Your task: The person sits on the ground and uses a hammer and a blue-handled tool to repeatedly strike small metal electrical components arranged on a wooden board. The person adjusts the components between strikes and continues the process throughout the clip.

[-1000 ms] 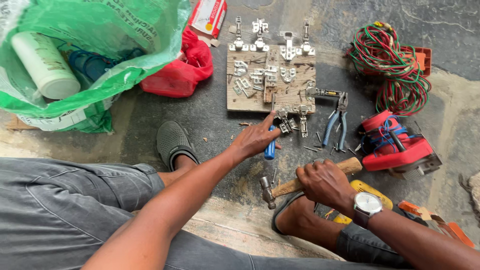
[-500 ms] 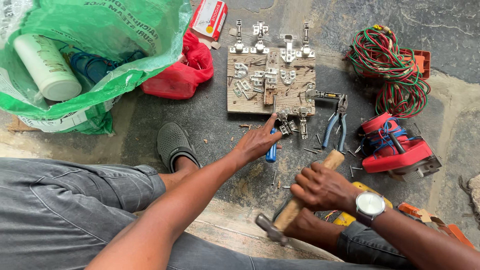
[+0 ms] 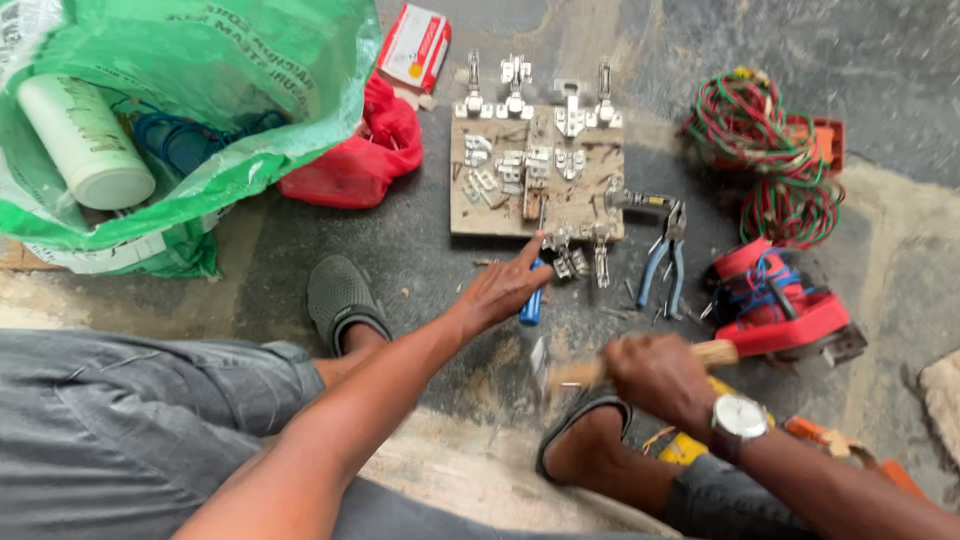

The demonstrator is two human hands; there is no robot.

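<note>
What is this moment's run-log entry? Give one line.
left hand holds blue-handled tool by wooden board | right hand grips hammer, blurred | metal hinges on board

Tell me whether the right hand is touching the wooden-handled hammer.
Touching. The head view shows the right hand wrapped around the wooden-handled hammer, handle sticking out both sides.

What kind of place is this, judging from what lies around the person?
Probably an informal carpentry or fitting worksite on a bare concrete floor: cabinet hinges lie on a wooden board, beside pliers and a red power tool.
</note>
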